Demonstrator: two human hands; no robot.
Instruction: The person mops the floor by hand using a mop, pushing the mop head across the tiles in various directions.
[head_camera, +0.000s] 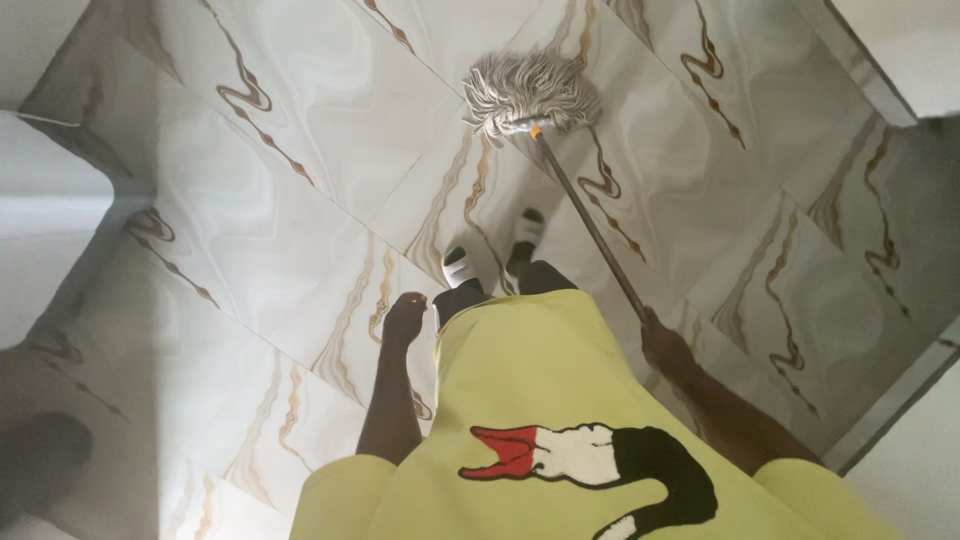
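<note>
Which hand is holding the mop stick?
The right hand grips the mop handle. The left hand hangs free beside the yellow shirt, holding nothing.

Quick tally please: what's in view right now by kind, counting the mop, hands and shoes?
Mop, handle held in the right hand: 1
Hands, left hand hanging free and right hand: 2
Shoes, white and black, left shoe and right shoe on the marbled tile floor: 2
Total: 5
</note>
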